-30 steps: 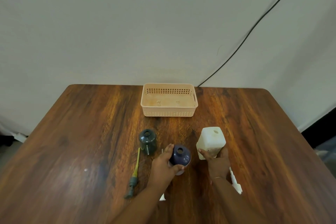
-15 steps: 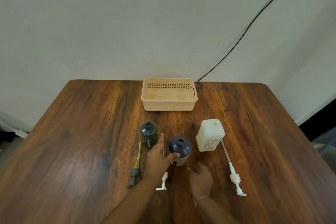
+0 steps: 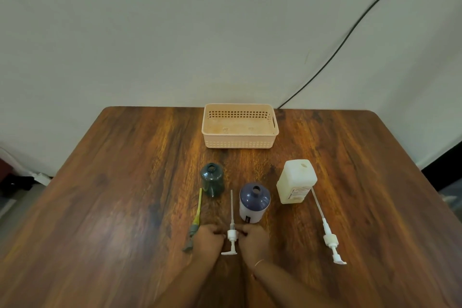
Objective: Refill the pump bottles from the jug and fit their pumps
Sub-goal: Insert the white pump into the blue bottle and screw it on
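Your left hand (image 3: pixel 208 239) and right hand (image 3: pixel 253 240) lie low on the desk (image 3: pixel 120 182) near its front edge, knuckles up, forearms running in from the bottom of the view and converging toward the centre. Both hands have their fingers curled inward and face each other across the collar of the middle white pump (image 3: pixel 232 234), which lies flat between them with its tube pointing away from you and its spout toward you. The fingertips of each hand reach the collar from either side, but you cannot tell from this angle whether either hand actually pinches it or merely touches it. A thin bangle (image 3: pixel 259 262) sits on your right wrist. Just beyond your right hand the navy bottle (image 3: pixel 254 201) stands upright with its neck open, just right of the pump's tube. The dark green bottle (image 3: pixel 212 182) stands upright further back and to the left, also uncapped. The yellow-green pump (image 3: pixel 197 217) lies flat just outside your left hand, its grey head close to your knuckles. The jug (image 3: pixel 296 181) stands upright to the right of the navy bottle, its mouth open, and the right white pump (image 3: pixel 329 239) lies on the desk beside it, running from the jug's base toward you. A peach basket (image 3: pixel 240 144) sits at the far edge of the desk, and a black cable (image 3: pixel 350 32) crosses the wall (image 3: pixel 150 32) behind it.
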